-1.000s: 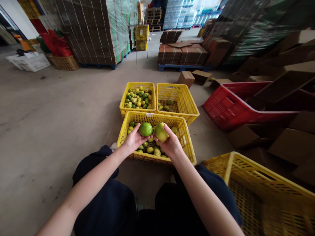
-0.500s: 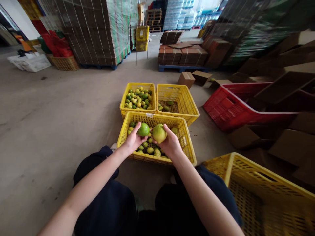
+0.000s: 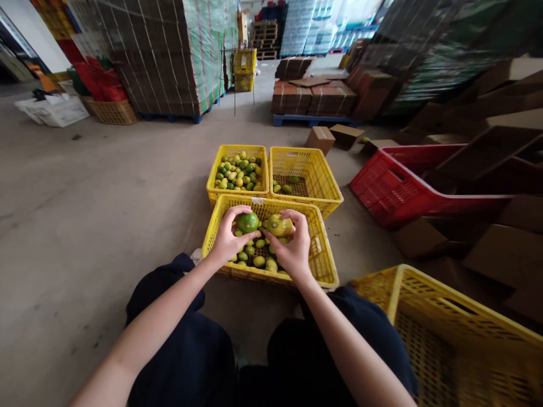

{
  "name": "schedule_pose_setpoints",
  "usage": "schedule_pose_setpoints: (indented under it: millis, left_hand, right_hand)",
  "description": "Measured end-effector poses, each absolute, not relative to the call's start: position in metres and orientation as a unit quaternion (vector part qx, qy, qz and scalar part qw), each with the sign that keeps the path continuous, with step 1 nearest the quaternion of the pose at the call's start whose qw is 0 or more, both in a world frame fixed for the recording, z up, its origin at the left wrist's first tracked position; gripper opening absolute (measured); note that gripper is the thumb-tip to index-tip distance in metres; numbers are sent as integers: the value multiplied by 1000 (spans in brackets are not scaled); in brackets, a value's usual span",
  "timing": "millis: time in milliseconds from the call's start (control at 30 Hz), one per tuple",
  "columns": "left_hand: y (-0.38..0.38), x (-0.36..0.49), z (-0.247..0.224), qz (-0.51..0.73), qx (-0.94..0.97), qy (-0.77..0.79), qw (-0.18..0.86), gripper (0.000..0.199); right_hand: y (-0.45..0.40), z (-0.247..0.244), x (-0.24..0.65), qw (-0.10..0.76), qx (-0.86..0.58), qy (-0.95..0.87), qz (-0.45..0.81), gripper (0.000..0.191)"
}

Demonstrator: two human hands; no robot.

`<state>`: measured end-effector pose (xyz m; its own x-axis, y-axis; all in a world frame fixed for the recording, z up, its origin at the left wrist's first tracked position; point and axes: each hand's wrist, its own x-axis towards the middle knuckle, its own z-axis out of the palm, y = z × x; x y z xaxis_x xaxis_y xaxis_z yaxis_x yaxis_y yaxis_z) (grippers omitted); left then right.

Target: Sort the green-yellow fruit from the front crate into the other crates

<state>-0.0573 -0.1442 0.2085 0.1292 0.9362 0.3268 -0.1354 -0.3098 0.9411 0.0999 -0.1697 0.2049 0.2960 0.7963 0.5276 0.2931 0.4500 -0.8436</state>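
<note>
Over the near yellow crate [image 3: 328, 271], my left hand [image 3: 229, 237] holds a green fruit [image 3: 247, 222] between thumb and fingers. My right hand [image 3: 297, 243] grips a yellow-green fruit [image 3: 279, 225] the same way, close beside it. Several green and yellow fruits [image 3: 259, 261] lie in the crate below both hands. Behind it on the left, a second yellow crate [image 3: 214, 169] is well filled with green and yellow fruits. The back right yellow crate [image 3: 326, 175] has a few fruits at its left side.
At the lower right is a large yellow crate [image 3: 466, 299]. A red crate [image 3: 382, 181] with cardboard stands on the right, among loose boxes [image 3: 500, 254]. Farther back are stacked cardboard on a blue pallet [image 3: 314, 120] and a wrapped stack [image 3: 148, 56].
Both hands have turned the fruits, so other sides of them show. The thumbs have moved from on top of the fruits to below, with fingers now over the top.
</note>
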Motion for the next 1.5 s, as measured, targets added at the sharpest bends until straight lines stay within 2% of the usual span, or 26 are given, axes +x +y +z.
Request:
schedule_pose_setpoints:
  millis: [67, 133, 233, 333, 400, 500, 700, 967, 1200, 1500]
  left_hand:
    - [-143, -57, 207, 550, 602, 354, 458, 49]
    - [-142, -57, 207, 534, 594, 371, 475, 51]
    - [-143, -58, 211, 491, 516, 401, 575, 43]
    - [-142, -58, 214, 442, 407, 397, 694, 47]
    - [-140, -57, 212, 417, 331, 393, 750, 48]
    - [-136, -54, 207, 397, 221, 389, 801, 47]
    - [-130, -43, 200, 469, 101, 276, 833, 35]
    - [-108, -12, 211, 580, -8, 175, 795, 17]
    - [-91, 8, 208, 616, -8, 126, 778, 28]
    - [-88, 0, 219, 623, -34, 130, 770, 33]
  right_hand:
    - [-168, 203, 99, 638, -492, -560, 193, 38]
    - [-168, 204, 99, 638, -492, -541, 240, 42]
    - [-170, 211, 97, 622, -469, -469, 417, 39]
    - [-170, 217, 94, 576, -422, -354, 604, 34]
    - [-168, 219, 93, 541, -393, -293, 683, 36]
    - [-164, 216, 93, 519, -352, -246, 739, 35]
    - [-157, 206, 95, 604, -292, -108, 733, 21]
    - [-143, 202, 93, 690, -214, -26, 691, 19]
    - [-121, 204, 90, 740, -149, 34, 655, 19]
    - [-107, 199, 82, 733, -118, 34, 669, 13]
